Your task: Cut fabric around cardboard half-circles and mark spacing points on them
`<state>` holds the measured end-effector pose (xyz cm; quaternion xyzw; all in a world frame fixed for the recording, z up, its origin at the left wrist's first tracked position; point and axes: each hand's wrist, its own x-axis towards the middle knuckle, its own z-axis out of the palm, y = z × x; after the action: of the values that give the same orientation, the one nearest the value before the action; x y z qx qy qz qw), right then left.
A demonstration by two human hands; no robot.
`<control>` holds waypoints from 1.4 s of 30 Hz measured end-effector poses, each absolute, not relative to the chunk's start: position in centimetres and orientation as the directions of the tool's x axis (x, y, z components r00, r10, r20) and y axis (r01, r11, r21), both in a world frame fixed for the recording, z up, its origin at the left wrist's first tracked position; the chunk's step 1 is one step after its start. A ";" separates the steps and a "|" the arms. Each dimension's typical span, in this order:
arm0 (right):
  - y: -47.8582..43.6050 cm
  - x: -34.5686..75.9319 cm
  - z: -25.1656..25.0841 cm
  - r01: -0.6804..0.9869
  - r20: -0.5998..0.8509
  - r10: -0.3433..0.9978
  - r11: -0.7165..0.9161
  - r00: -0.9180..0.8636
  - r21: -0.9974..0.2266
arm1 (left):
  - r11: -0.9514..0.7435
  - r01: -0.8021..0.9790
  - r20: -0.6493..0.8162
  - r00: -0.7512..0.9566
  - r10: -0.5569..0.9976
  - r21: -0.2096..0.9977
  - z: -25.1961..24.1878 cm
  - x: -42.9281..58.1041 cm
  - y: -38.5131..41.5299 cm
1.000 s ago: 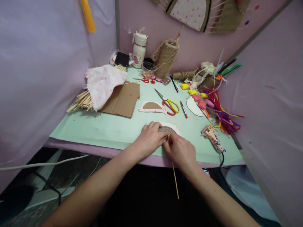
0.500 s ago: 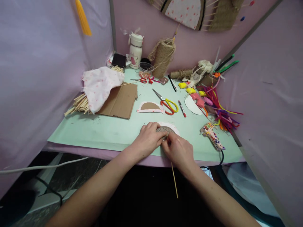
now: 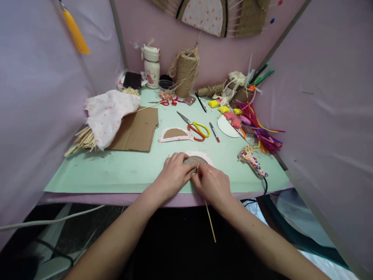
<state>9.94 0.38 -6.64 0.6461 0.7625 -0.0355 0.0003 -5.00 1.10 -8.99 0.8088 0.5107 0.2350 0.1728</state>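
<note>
"Right hand point(image 3: 212, 182) first: what is it doing in the head view?"

"It's curling inward at the middle of the frame, fingertips pressed together, and it's pinching a thin stick point(image 3: 210, 221) near the upper end."

"Which way is the stick running?"

"Its long axis is heading downward and slightly right, coming out beneath that hand and crossing past the edge of the tabletop point(image 3: 116, 171) toward the bottom of the frame. The palm is hiding the middle stretch, and only the upper tip is showing between the two hands."

"And the left hand point(image 3: 176, 171)?"

"It's lying just left of there, its fingers bending over a gray half-round piece point(image 3: 194, 158). Whether it's gripping or merely pressing, I can't tell. A white piece point(image 3: 206, 156) is peeking out behind."

"So which hand is nearer the stick?"

"The right; it's holding it. The left thumb is pointing at the tip, though I can't tell if it's touching. Higher up, scissors point(image 3: 190, 123) are lying beside a half-round cardboard piece point(image 3: 176, 133)."
</note>
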 end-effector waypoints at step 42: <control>-0.8 11.6 -7.3 0.957 0.171 0.969 0.210 -0.176 -0.203 | -0.414 0.634 0.330 0.254 0.909 0.653 -9.6 -5.4 1.2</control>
<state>11.60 -0.77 -7.34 0.6281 0.7665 -0.0243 -0.1316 -5.43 1.17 -9.64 0.7663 0.5036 0.3459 0.1991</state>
